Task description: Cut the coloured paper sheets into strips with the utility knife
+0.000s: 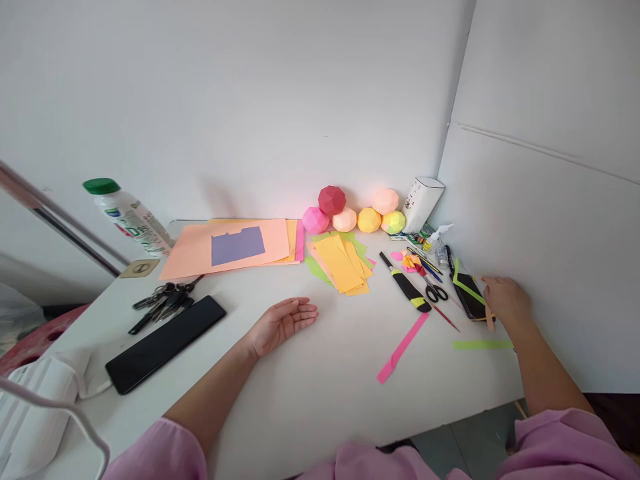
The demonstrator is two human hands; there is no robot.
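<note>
My left hand (284,325) rests on the white table with the palm turned up and inward. Its fingers are loosely stretched and it holds nothing. At the right side, my right hand (509,303) has its fingertips pinched around a narrow peach paper strip (489,319). That hand is beside a black flat object (470,308), perhaps a case or tray, with a bent green paper strip (466,289) lying across it. Another green strip (481,345) lies on the table just below. A pink paper strip (401,350) lies between the two hands.
Folded paper balls (332,200) stand by the wall behind yellow paper pieces (340,265). A utility knife (411,291), scissors (436,292) and glue bottle (431,240) are at right. Paper sheets (185,252), keys (167,300), a black phone (165,343) and a bottle (135,217) are at left.
</note>
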